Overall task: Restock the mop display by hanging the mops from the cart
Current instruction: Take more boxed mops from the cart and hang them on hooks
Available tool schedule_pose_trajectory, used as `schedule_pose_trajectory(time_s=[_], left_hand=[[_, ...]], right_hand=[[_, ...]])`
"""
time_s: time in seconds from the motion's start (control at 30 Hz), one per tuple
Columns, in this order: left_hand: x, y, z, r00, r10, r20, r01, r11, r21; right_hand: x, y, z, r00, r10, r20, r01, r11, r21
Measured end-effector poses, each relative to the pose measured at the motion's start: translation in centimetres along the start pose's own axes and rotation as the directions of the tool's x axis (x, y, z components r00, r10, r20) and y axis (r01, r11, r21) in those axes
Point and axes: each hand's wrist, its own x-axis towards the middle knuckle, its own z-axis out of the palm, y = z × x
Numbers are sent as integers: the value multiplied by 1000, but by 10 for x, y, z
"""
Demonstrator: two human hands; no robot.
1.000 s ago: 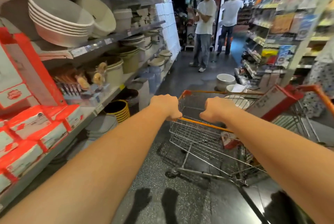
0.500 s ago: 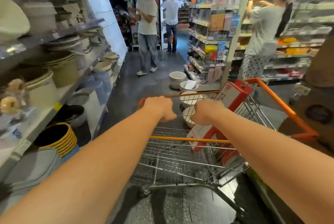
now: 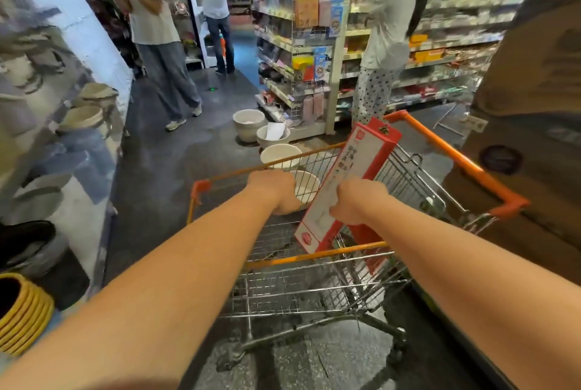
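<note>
An orange-rimmed wire cart stands in the aisle in front of me. A long red and white box leans upright inside it, against the right side. My right hand is over the basket, its fingers curled round the lower edge of that box. My left hand hovers over the basket's left part with its fingers curled; I see nothing in it. The cart's near orange bar lies below both forearms. No mop display is in view.
White buckets stand on the floor just past the cart. A person in grey trousers and one in dotted trousers stand ahead. Shelves of pots line the left; brown cartons rise at right.
The view has swung right. Both hands left the cart's orange bar and moved forward over the basket. My right hand has closed on the red and white box.
</note>
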Motion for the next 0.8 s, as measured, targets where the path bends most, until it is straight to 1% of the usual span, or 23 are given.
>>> schedule_pose_trajectory(time_s=[0.27, 0.53, 0.7, 0.8], left_hand=[[80, 24, -5, 992, 124, -21, -124, 992, 28], [185, 59, -20, 997, 74, 7, -74, 997, -4], [247, 78, -33, 999, 29, -17, -30, 999, -37], [279, 92, -30, 999, 12, -35, -15, 997, -81]], right_hand=[[68, 49, 27, 996, 76, -54, -72, 996, 60], [158, 125, 26, 998, 55, -14, -54, 996, 67], [205, 165, 18, 997, 74, -31, -70, 993, 94], [228, 185, 26, 994, 95, -62, -85, 985, 147]])
